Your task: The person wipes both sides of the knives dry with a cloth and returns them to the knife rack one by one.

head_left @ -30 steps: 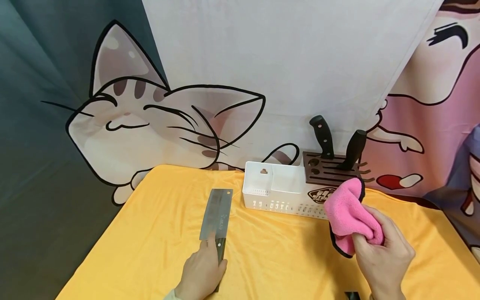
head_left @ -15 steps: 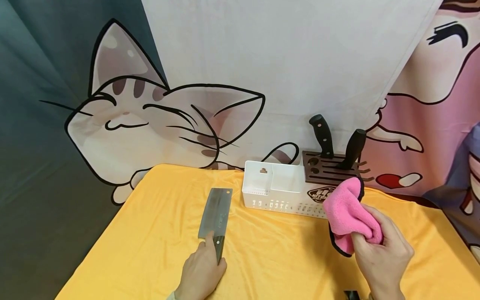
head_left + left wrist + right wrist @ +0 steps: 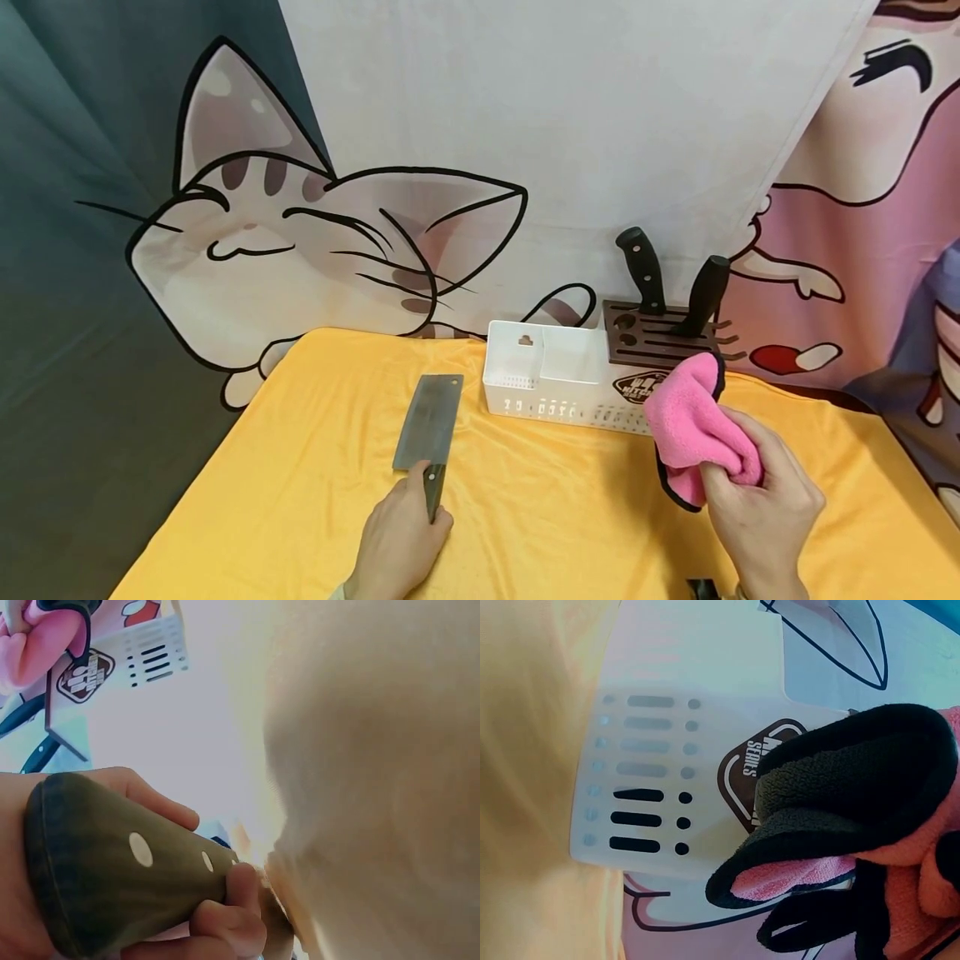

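In the head view my left hand (image 3: 397, 533) grips the dark handle of a cleaver (image 3: 429, 421). Its broad blade points away over the yellow cloth; whether it touches the cloth I cannot tell. The left wrist view shows the riveted cleaver handle (image 3: 142, 862) with curled fingers (image 3: 229, 926) around it. On the right, my right hand (image 3: 768, 504) pinches a bunched pink cleaning cloth (image 3: 690, 433) with black edging, held up in front of the knife holder. The cloth's grey inner side (image 3: 840, 780) shows in the right wrist view, where the right hand is mostly hidden.
A white knife holder (image 3: 566, 400) with a brown slotted top (image 3: 626, 342) stands at the back. Two black-handled tools, one handle (image 3: 642, 271) left and another handle (image 3: 707, 292) right, stick up from it. Yellow fabric (image 3: 300, 467) covers the table; a cat-print curtain (image 3: 450, 100) hangs behind.
The cleaver has shifted slightly toward me and left, and more of its handle is now hidden by my left hand. My right hand with the cleaning cloth has hardly moved.
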The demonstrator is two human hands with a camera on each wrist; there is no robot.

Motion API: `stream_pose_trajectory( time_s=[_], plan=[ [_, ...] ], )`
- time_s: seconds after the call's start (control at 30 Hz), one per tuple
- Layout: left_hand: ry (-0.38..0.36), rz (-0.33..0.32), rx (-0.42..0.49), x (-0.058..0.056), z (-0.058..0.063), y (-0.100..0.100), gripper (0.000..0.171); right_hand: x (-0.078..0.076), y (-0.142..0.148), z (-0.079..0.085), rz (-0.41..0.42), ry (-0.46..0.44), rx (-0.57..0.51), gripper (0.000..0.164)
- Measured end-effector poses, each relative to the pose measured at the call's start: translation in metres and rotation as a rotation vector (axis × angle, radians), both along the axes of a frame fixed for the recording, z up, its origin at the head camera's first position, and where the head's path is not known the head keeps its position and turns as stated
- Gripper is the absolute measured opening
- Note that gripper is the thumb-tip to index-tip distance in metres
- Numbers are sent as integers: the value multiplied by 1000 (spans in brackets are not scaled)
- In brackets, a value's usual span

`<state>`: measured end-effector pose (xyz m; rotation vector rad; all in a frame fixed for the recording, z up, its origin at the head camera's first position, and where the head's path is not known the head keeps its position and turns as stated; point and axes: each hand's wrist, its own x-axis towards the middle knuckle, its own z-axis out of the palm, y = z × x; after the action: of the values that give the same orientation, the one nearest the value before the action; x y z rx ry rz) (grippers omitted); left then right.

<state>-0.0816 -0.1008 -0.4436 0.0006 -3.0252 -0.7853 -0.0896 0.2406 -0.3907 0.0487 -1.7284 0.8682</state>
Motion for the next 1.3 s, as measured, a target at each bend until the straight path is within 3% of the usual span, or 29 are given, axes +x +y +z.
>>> stream_pose_trajectory(
  time_s=[0.27, 0.53, 0.7, 0.9, 1.17, 1.3],
  plan=[
    [40, 56, 59, 1, 17, -8, 57, 0, -2, 1, 14, 1, 5, 27],
    [84, 35, 87, 4, 45, -13, 59, 0, -3, 1, 26, 9, 9, 28],
    [139, 2, 87, 7, 54, -10, 61, 0, -7, 4, 49, 24, 8, 27],
    [211, -107, 112, 13, 56, -4, 62, 4, -18, 15, 84, 47, 21, 27],
    [248, -287, 187, 21, 52, 5, 65, 7, -29, 23, 134, 53, 62, 25],
    [331, -375, 216, 23, 48, 9, 67, 7, -33, 24, 185, 77, 88, 25]
  ],
)
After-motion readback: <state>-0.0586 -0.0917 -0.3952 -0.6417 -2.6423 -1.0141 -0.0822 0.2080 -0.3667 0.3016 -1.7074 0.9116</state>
